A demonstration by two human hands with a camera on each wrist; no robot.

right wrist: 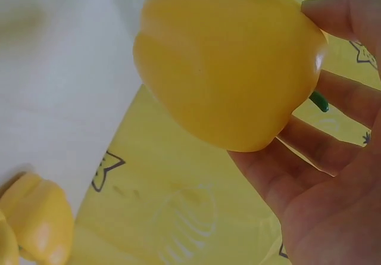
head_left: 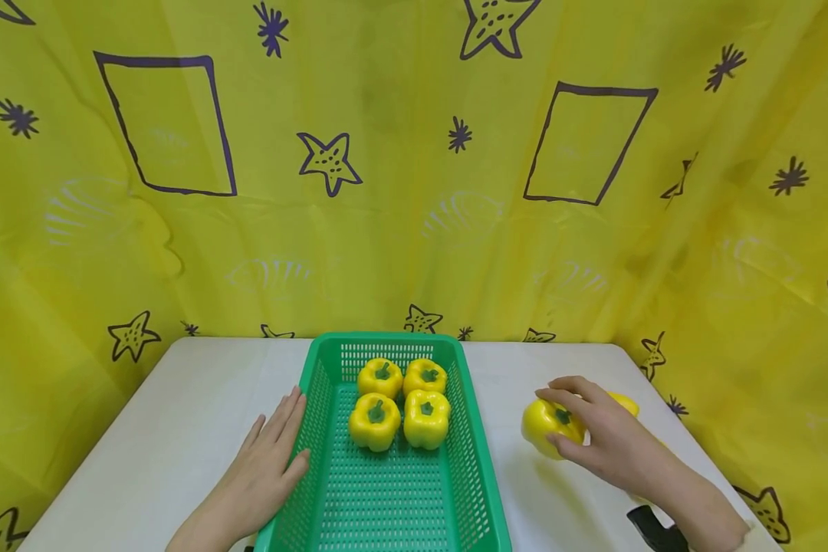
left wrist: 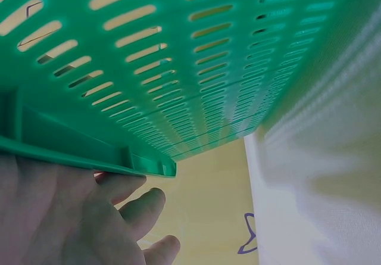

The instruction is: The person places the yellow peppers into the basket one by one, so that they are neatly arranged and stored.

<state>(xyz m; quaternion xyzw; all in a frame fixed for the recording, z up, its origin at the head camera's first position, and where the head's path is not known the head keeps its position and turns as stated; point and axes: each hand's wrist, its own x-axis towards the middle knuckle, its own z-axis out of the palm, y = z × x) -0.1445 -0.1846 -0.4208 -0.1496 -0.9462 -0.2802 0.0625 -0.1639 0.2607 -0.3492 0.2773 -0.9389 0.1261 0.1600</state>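
Two hands work well apart. The right hand [head_left: 610, 429] has its thumb and fingers curled round one yellow bell pepper [head_left: 541, 425], lifted above the white bench [head_left: 200, 399]. The left hand [head_left: 258, 475] lies with fingers extended along the left rim of a green plastic basket [head_left: 485, 448], grasping nothing. I judge the step in hand to be carrying a pepper to the basket; the next move probably calls for bringing it over the bare near part of the basket floor and lowering it gently. Counted: one basket, four peppers [head_left: 427, 433] inside in two rows of two, one in the grasp, and at least two loose peppers [right wrist: 44, 217] on the bench, though these are partly hidden. Behind hangs a starfish-printed yellow curtain [head_left: 386, 253].
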